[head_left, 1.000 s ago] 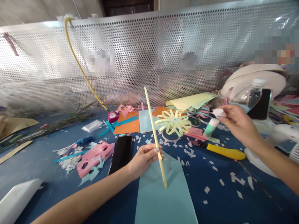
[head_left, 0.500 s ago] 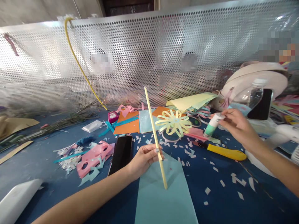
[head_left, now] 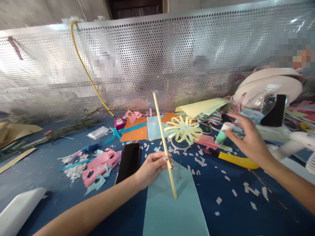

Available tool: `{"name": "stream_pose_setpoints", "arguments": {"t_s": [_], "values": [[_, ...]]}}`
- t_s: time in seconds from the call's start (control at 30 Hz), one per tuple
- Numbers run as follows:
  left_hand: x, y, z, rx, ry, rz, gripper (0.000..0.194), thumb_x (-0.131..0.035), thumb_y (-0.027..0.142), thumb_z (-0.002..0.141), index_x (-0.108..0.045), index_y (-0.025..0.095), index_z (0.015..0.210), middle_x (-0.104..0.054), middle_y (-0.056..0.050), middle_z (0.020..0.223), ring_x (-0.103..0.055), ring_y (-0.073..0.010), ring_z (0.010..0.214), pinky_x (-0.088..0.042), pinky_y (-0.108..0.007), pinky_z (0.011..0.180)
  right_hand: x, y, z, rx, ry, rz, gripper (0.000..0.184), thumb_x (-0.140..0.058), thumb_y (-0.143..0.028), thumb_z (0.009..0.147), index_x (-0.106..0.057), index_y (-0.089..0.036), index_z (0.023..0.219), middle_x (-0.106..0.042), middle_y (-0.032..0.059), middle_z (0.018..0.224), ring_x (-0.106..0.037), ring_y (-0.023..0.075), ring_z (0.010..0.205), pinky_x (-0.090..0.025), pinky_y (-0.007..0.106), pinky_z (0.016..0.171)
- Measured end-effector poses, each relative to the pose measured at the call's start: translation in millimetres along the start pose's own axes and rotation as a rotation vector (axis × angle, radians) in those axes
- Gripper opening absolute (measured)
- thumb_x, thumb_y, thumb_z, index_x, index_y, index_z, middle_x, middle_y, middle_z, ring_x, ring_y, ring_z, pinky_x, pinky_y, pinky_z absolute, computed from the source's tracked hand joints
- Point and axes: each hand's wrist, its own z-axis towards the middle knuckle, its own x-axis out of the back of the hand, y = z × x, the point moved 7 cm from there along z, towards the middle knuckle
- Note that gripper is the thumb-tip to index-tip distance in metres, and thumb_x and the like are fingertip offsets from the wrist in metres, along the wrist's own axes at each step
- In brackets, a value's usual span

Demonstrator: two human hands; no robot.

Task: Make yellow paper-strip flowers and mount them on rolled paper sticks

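My left hand point(head_left: 157, 165) pinches a thin rolled pale-yellow paper stick point(head_left: 162, 134) near its lower half. The stick leans upright over a light-blue sheet of paper point(head_left: 172, 209). At the right, my right hand point(head_left: 248, 139) is open, thumb and fingers spread, beside a glue stick point(head_left: 221, 134) with a white cap and green body. Its thumb is close to the cap; I cannot tell whether it touches. A pale-yellow paper flower point(head_left: 184, 128) made of looped strips lies beyond the stick.
A black phone point(head_left: 128, 160) lies left of the sheet, near pink paper scraps point(head_left: 98, 168). A yellow cutter point(head_left: 236, 160) sits below the right hand. Small white paper bits litter the blue tabletop. A clear bottle point(head_left: 269, 98) and a perforated metal panel point(head_left: 147, 65) stand behind.
My right hand has opened and let go of the glue stick, which now stands a little lower and closer to upright. The left hand keeps the paper stick almost still.
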Motion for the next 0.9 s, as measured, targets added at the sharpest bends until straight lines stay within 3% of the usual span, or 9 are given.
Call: {"name": "stream_pose_setpoints", "arguments": {"t_s": [0.07,0.1,0.23,0.37,0.4,0.5,0.6,0.77,0.9], "values": [[-3.7,3,-2,0.0,-0.018,-0.008,0.017,-0.078,0.025,0.082,-0.075,0.012,0.092,-0.066,-0.004,0.081,-0.067,-0.0132,0.076,-0.056,-0.029,0.085,0,-42,-6,0.17,0.044,-0.032,0.044,-0.059,-0.024,0.09,-0.052,-0.021,0.134,-0.053,0.0141,0.137,-0.046,0.0288,0.134,-0.033,0.047,0.117],[-7.8,4,-4,0.004,-0.043,-0.012,0.017,-0.079,0.025,0.081,-0.075,0.012,0.09,-0.066,-0.004,0.08,-0.068,-0.0132,0.075,-0.056,-0.028,0.083,-6,-63,-11,0.233,-0.009,0.014,0.04,-0.056,-0.02,0.091,-0.053,-0.022,0.131,-0.056,0.0126,0.133,-0.05,0.0275,0.13,-0.034,0.048,0.115],[-37.1,8,-20,0.036,-0.197,-0.073,0.018,-0.081,0.027,0.078,-0.074,0.011,0.081,-0.064,-0.004,0.074,-0.066,-0.0124,0.07,-0.056,-0.025,0.074,-70,-129,-41,0.302,-0.544,0.297,0.036,-0.042,-0.01,0.096,-0.054,-0.025,0.127,-0.061,0.0082,0.126,-0.057,0.0203,0.121,-0.047,0.038,0.104],[-63.3,-4,-39,0.111,-0.282,-0.15,0.021,-0.083,0.03,0.076,-0.075,0.011,0.079,-0.064,-0.004,0.073,-0.067,-0.0134,0.066,-0.058,-0.027,0.069,-133,-179,-62,0.48,-0.755,0.469,0.04,-0.054,-0.018,0.094,-0.049,-0.02,0.134,-0.062,0.0107,0.13,-0.057,0.0224,0.124,-0.047,0.039,0.106],[-67.0,-8,-43,0.127,-0.3,-0.148,0.022,-0.084,0.03,0.074,-0.075,0.011,0.079,-0.065,-0.004,0.073,-0.067,-0.0137,0.065,-0.059,-0.028,0.068,-149,-187,-63,0.517,-0.778,0.439,0.044,-0.058,-0.023,0.093,-0.048,-0.021,0.136,-0.06,0.0113,0.135,-0.054,0.0239,0.128,-0.046,0.039,0.107],[-68.3,-16,-47,0.147,-0.326,-0.109,0.024,-0.087,0.031,0.07,-0.077,0.011,0.078,-0.066,-0.005,0.073,-0.068,-0.0148,0.065,-0.06,-0.029,0.067,-186,-207,-58,0.638,-0.751,0.408,0.052,-0.052,-0.014,0.095,-0.039,-0.02,0.145,-0.053,0.0105,0.145,-0.043,0.0204,0.139,-0.038,0.036,0.114],[-60.9,-20,-45,0.157,-0.318,-0.087,0.026,-0.088,0.032,0.068,-0.078,0.011,0.079,-0.067,-0.005,0.074,-0.07,-0.0158,0.067,-0.06,-0.029,0.068,-208,-218,-48,0.659,-0.76,0.381,0.059,-0.058,-0.021,0.094,-0.034,-0.02,0.148,-0.049,0.0138,0.149,-0.037,0.0226,0.144,-0.035,0.041,0.116],[-51.8,-26,-41,0.172,-0.303,-0.084,0.027,-0.089,0.033,0.068,-0.078,0.012,0.081,-0.067,-0.006,0.076,-0.069,-0.0148,0.067,-0.059,-0.028,0.069,-222,-232,-50,0.75,-0.835,0.323,0.053,-0.055,-0.028,0.098,-0.036,-0.015,0.146,-0.052,0.0173,0.146,-0.044,0.0244,0.14,-0.035,0.047,0.112],[-51.7,-28,-41,0.181,-0.309,-0.077,0.027,-0.089,0.033,0.068,-0.078,0.011,0.081,-0.067,-0.006,0.076,-0.069,-0.0153,0.068,-0.059,-0.028,0.069,-223,-225,-53,0.724,-0.825,0.345,0.053,-0.055,-0.025,0.098,-0.035,-0.018,0.147,-0.052,0.0148,0.146,-0.046,0.0232,0.138,-0.035,0.046,0.112]]}}
